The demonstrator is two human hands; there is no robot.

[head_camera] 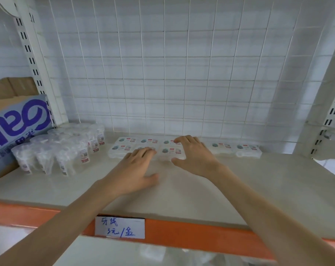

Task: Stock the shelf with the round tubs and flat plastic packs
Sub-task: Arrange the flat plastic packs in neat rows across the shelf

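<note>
Toward the rear of the shelf [239, 179] I logged flat plastic packs [124, 148] in two rows, with round tubs [66, 150] clustered at left. Left hand [136, 169]: fingers straight, tips touching a front pack. Right hand [195, 156]: arched over the neighbouring pack, thumb at its front edge; grasping or merely pressing, I could not tell. Cardboard box [15, 127]: far left.
</note>
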